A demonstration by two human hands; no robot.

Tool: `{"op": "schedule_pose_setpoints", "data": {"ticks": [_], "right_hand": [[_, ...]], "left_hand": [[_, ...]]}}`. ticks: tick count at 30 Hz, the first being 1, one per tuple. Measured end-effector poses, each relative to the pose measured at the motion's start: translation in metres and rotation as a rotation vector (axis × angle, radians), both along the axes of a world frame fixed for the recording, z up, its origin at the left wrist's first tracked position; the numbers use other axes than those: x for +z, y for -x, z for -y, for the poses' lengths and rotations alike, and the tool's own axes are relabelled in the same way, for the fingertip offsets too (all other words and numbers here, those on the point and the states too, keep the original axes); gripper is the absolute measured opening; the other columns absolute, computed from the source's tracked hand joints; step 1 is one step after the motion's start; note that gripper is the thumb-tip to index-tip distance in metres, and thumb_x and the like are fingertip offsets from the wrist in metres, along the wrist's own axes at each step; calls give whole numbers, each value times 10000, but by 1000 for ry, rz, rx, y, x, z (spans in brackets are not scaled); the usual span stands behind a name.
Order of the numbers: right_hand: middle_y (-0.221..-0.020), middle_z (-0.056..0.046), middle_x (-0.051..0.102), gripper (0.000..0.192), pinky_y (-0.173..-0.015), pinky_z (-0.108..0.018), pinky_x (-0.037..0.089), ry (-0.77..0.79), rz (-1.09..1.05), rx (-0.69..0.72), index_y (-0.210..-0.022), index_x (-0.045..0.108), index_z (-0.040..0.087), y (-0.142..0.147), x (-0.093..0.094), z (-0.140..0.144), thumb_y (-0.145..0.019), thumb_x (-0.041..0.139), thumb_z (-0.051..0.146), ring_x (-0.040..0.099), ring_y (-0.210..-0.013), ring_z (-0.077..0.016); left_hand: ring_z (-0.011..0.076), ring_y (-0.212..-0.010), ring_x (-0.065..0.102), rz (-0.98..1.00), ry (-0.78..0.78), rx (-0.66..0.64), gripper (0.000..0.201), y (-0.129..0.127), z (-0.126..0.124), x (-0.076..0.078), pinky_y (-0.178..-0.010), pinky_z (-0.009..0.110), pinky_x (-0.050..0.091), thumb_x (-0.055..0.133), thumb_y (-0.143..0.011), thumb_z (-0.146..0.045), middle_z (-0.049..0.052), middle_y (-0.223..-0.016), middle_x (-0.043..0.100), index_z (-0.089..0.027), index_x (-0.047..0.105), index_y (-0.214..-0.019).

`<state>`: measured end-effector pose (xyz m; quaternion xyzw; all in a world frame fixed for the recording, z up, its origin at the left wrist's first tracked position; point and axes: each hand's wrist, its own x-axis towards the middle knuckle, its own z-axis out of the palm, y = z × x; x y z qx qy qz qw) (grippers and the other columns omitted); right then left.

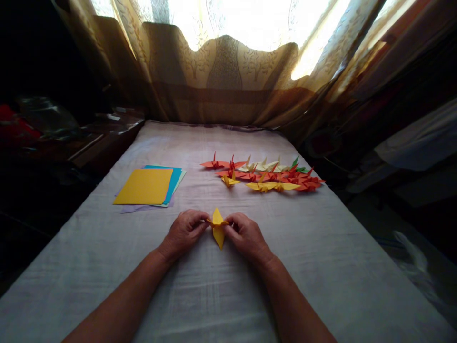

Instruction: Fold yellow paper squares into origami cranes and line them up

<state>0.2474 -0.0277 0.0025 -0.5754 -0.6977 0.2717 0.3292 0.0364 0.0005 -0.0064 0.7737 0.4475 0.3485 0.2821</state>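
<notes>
Both hands meet over the middle of a long table covered with a pale grey cloth (321, 267), a little nearer the person's own edge than the far edge. Between them is a small yellow folded paper shape (218, 227) with a pointed top and a pointed bottom. The left hand (184, 232) pinches the shape's left side with its fingertips closed on the paper. The right hand (245, 234) pinches the right side the same way. The shape stands up between the fingers, and its lower point is close to the cloth (if it touches the cloth, I cannot tell).

Toward the left edge of the table, farther away than the hands, lies a flat stack of coloured paper sheets (146, 186). A yellow sheet is on top, and blue and pale purple sheets peek out from under it.

Toward the right edge, at about the same distance, sits a bunch of little folded paper cranes (266, 175) in red, orange, yellow, cream and green. They lie close together, many of them touching, in rows.

Past the far edge of the table hangs a brown patterned curtain (224, 71) with bright light coming through behind it.
</notes>
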Motion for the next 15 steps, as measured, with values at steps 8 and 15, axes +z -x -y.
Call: {"op": "schedule_pose_setpoints", "data": {"ticks": [8,15], "right_hand": [[-804,-14,694,150,-679,-239,461,-49,-1,25,-840,741,240,1,-8,-1,-801,627,150,621,-722,-140],[-772,-18,686,136,-670,-249,464,-71,-11,-34,-814,735,236,3,-10,-1,-812,609,187,621,-702,-150]], "left_hand": [[186,-819,647,-20,-57,-24,138,0,0,-2,-849,326,458,584,-863,-233,22,-840,728,-240,717,-902],[199,-838,660,-51,-61,21,123,0,0,-2,-836,335,460,603,-854,-242,30,-872,738,-241,713,-910]]}}
